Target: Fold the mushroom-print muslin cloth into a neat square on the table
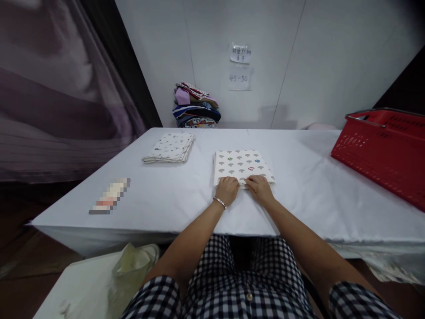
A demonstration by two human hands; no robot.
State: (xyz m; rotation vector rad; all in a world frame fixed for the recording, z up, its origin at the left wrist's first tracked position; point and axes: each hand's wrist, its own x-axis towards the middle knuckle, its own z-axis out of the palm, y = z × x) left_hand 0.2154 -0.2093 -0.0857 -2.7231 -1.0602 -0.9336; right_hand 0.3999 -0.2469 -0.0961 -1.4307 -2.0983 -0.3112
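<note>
A folded white cloth with a mushroom print (241, 165) lies on the white table (166, 195) in front of me. My left hand (227, 189), with a bracelet at the wrist, rests on the cloth's near edge with its fingers curled over the hem. My right hand (259, 188) sits beside it on the same edge, fingers bent and gripping the fabric. The two hands are nearly touching at the middle of the near edge.
A second folded patterned cloth (170, 147) lies to the left. A stack of folded coloured fabrics (195, 105) stands at the back by the wall. A red basket (381, 146) sits at the right. A blurred small object (110, 196) lies near the left edge.
</note>
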